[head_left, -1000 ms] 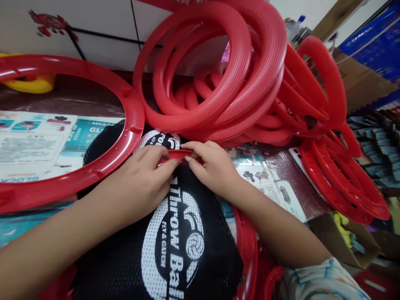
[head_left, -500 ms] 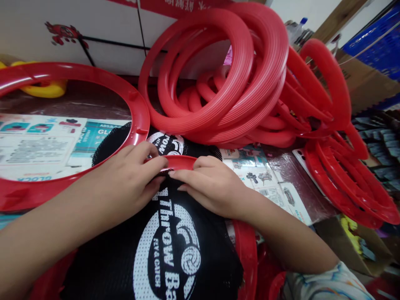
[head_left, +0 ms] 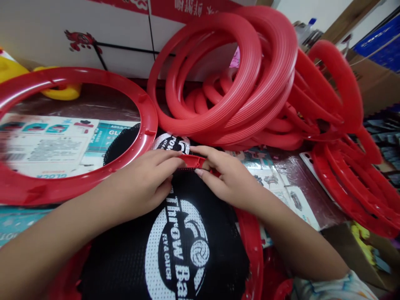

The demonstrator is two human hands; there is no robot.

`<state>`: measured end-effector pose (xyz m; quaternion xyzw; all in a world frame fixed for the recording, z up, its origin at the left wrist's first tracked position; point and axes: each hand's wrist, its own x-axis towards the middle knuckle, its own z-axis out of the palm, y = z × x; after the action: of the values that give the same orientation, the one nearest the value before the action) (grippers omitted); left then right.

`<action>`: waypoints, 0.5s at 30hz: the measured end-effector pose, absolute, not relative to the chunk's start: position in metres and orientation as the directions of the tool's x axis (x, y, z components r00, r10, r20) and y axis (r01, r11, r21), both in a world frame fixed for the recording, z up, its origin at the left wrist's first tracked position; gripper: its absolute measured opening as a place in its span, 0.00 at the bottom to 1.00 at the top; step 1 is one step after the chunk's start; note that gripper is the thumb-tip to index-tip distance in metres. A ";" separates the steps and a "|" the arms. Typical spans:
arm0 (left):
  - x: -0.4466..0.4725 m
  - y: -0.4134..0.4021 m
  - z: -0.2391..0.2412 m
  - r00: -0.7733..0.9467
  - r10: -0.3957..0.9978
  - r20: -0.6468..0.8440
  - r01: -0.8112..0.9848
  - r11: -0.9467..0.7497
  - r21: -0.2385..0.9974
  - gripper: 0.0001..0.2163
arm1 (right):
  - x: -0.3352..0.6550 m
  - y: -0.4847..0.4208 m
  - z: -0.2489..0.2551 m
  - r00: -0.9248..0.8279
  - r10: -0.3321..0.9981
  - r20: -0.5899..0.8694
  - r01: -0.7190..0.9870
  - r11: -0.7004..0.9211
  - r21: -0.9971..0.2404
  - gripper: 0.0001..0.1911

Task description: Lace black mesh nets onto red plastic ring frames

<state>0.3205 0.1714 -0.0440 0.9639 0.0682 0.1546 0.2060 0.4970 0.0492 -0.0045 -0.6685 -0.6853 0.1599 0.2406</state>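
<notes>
A black mesh net (head_left: 125, 250) with white "Throw Ball" print lies over a red plastic ring (head_left: 254, 250), whose far rim (head_left: 191, 161) shows between my hands. My left hand (head_left: 153, 177) is closed on that rim at the net's far edge, its fingertips bent over it. From the other side my right hand (head_left: 223, 175) grips the rim, thumb on the near side and forefinger on the far side. Parts of the ring are hidden under the net and my hands. Another printed net (head_left: 120, 143) lies just beyond.
A flat red ring (head_left: 148, 112) lies at the left, partly over the farther net. Ribbed red rings (head_left: 208, 125) are piled at the back against a white carton (head_left: 125, 25). More red rings (head_left: 340, 196) sit at the right, above an open box of yellow pieces (head_left: 361, 241).
The view has shifted slightly, so things appear farther right. My right hand's thumb and forefinger have spread along the rim, and more of the red rim shows between my hands.
</notes>
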 end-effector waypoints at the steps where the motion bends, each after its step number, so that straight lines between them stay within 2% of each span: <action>1: 0.321 0.172 -0.044 0.941 0.192 0.278 0.061 -0.906 0.418 0.13 | 0.498 0.051 -0.007 0.026 0.991 0.129 0.837 0.049 -0.545 0.24; 8: 0.324 0.171 -0.048 0.928 0.162 0.335 0.005 -0.906 0.424 0.15 | 0.499 0.056 -0.019 0.075 0.969 0.237 0.879 0.048 -0.474 0.21; 15: 0.325 0.168 -0.051 0.906 0.175 0.384 0.033 -0.936 0.350 0.17 | 0.501 0.058 -0.022 0.072 0.981 0.180 0.878 0.023 -0.478 0.21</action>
<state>0.3246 0.1675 -0.0510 0.9613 0.0541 0.2096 0.1703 0.5014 0.0581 -0.0218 -0.6909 -0.6727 0.1062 0.2428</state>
